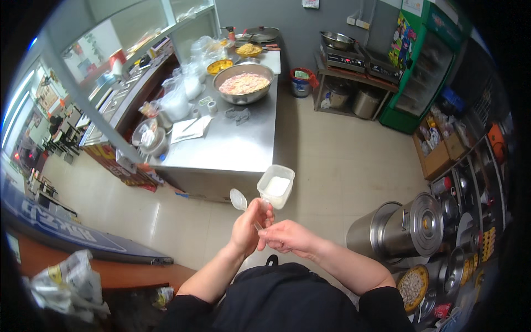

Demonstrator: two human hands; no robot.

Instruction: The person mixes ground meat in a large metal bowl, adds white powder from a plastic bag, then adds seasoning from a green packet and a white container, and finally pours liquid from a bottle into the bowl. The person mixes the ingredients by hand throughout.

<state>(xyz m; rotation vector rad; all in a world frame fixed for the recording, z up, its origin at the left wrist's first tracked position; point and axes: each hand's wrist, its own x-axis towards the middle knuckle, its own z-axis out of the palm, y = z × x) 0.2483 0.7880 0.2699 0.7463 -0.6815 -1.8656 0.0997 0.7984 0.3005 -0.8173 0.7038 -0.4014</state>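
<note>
My left hand grips the handle of a translucent plastic container with white powder in its bottom. A clear plastic spoon sticks out on the left of that hand, bowl outward. The fingers of my right hand are closed on a thin clear handle end beside the left palm; whether it belongs to the spoon I cannot tell. Beyond the hands, a steel worktable bears a large steel bowl of pinkish and yellow chopped food, with a grey cloth in front of it.
Plastic bags and tubs line the table's left side. Ahead stand a bin with a red liner, a stand with induction cookers and a green fridge. Large steel pots and a crowded rack are at the right.
</note>
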